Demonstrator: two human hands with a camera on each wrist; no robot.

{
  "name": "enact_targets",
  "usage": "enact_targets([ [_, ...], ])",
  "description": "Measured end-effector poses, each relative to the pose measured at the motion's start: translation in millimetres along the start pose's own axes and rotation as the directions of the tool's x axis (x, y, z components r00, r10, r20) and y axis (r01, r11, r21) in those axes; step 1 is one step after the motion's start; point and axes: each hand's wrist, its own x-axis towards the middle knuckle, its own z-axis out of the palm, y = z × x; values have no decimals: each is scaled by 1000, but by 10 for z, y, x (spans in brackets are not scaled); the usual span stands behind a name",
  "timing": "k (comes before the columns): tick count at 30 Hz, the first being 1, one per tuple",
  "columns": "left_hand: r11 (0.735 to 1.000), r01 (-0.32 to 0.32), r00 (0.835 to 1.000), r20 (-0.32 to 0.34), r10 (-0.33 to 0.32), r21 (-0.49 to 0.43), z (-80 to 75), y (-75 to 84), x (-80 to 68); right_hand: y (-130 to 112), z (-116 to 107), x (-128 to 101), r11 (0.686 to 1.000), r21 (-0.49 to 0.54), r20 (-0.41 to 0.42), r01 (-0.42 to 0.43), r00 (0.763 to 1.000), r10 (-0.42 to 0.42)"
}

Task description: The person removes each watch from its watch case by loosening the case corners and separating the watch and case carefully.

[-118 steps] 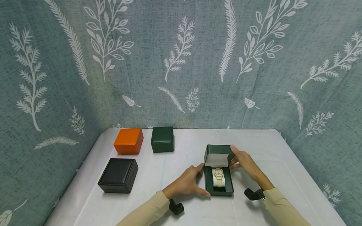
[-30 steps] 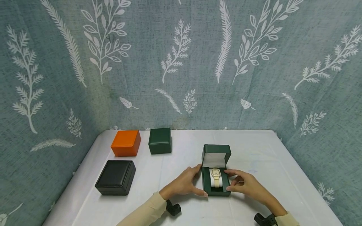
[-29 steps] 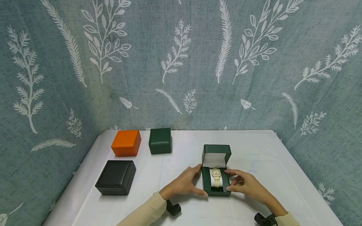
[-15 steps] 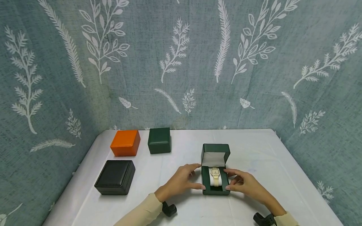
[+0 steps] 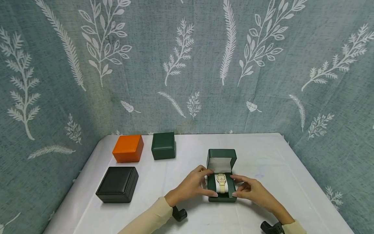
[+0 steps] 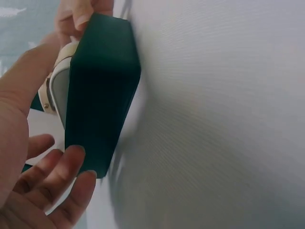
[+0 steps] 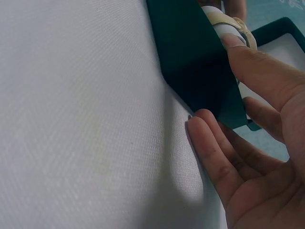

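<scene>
A green watch box [image 5: 222, 199] stands with its lid raised on the white-covered table. Inside, a gold-coloured watch [image 5: 221, 179] is wrapped round a white cushion [image 5: 226, 188]. My left hand [image 5: 191, 185] is at the box's left side, thumb and index finger spread over its edge; in the left wrist view, the lower fingertips [image 6: 78, 155] lie right at the green wall. With thumb and fingers, my right hand [image 5: 252, 190] holds the right side; the right wrist view shows the thumb [image 7: 257, 64] over the rim beside the cushion.
On the left of the table stand a closed orange box [image 5: 128, 148], a closed dark green box [image 5: 163, 145] and a larger black box [image 5: 117, 183]. A leaf-patterned curtain [image 5: 155, 78] surrounds the back and sides.
My right hand came down from the raised lid to the box's right side earlier. In the last half second my left hand has shifted right, its thumb and index finger now over the edge.
</scene>
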Motion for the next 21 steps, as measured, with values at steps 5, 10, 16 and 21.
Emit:
enact_targets([
  [5, 999, 19, 1000, 5, -19, 42, 17, 8, 48, -8, 2, 0, 1000, -2, 5, -5, 1000, 5],
  [10, 997, 26, 999, 28, -28, 75, 16, 36, 89, -23, 0, 1, 1000, -9, 1, -17, 1000, 17],
  [16, 994, 20, 998, 51, -26, 111, 29, 69, 111, -27, 1, 6, 1000, -1, 2, -18, 1000, 18],
  [21, 992, 29, 998, 50, -36, 120, 46, 90, 114, -10, 5, 7, 999, 22, 4, -25, 1000, 25],
])
